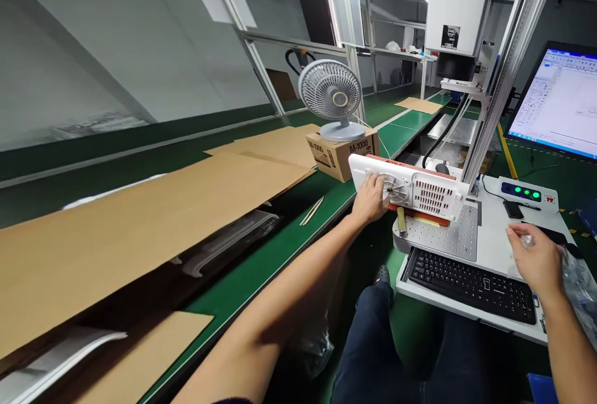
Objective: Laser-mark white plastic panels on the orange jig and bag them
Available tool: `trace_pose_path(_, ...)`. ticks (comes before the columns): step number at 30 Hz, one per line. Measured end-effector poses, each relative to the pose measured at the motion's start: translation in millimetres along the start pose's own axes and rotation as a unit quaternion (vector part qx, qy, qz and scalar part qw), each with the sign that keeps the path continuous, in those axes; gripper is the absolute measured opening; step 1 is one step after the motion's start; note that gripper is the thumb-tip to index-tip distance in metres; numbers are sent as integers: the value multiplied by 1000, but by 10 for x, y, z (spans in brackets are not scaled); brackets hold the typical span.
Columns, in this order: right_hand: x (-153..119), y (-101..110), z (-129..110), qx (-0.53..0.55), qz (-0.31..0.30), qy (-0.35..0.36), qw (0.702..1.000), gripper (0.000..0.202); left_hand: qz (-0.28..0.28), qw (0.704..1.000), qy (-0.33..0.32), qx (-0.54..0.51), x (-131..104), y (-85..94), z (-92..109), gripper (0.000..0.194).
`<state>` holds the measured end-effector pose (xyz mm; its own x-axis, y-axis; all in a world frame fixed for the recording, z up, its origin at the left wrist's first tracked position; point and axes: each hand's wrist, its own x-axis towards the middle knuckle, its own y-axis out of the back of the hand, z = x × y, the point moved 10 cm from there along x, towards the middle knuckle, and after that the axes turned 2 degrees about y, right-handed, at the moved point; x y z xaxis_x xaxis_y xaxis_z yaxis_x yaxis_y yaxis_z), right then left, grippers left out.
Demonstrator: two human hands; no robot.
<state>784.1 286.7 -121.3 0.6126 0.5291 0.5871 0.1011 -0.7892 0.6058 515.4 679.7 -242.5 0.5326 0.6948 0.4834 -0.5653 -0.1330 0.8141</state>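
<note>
My left hand (370,200) is closed at the left part of a white plastic panel (429,196) with vent slots and a round grille. The panel stands on edge against an orange-red holder (422,216) over a perforated metal plate (461,239). Above it hangs the white and red head of a marking machine (458,15). My right hand (536,258) is raised over the right side of the white table, fingers curled together round a bit of clear plastic film. Beside that wrist lies a crumpled clear plastic bag (578,286).
A black keyboard (471,286) sits on a tray below the plate. A monitor (557,102) and a control box with green lights (527,192) are at right. To the left, cardboard sheets (153,230) cover stacked parts on a green bench; a fan (331,96) stands on a carton (342,154).
</note>
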Motion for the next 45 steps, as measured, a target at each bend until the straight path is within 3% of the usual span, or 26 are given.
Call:
trace_pose_path(3, 185, -482, -255, -42, -27, 86, 995, 35, -4, 999, 12, 30, 370, 88, -283, 79)
trace_pose_path(6, 403, -1069, -450, -88, -60, 133, 985, 31, -18, 999, 3, 45, 618, 84, -416, 91)
trace_pose_path(9, 618, -1546, -560, -119, -84, 160, 976, 31, -26, 998, -2, 48, 729, 26, -491, 94)
trace_pose_path(13, 810, -1895, -575, -163, -108, 178, 964, 35, -9, 998, -3, 54, 732, -39, -561, 88)
trace_pose_path(20, 925, -2026, -499, -223, -120, 150, 956, 30, 31, 999, 4, 41, 663, -23, -556, 88)
trace_pose_path(29, 1078, -2048, -644, -293, -134, 119, 939, 30, 0, 999, 4, 37, 677, 24, -524, 90)
trace_pose_path(33, 1111, -2061, -712, -315, -142, 103, 933, 29, 15, 1000, 3, 27, 575, 136, -480, 85)
trace_pose_path(38, 1123, -2067, -791, -323, -148, 93, 930, 24, 51, 998, -5, -22, 187, 290, -285, 73)
trace_pose_path(45, 1146, -2072, -845, -318, -152, 104, 930, 22, 122, 985, -43, -110, -644, 632, 87, 47)
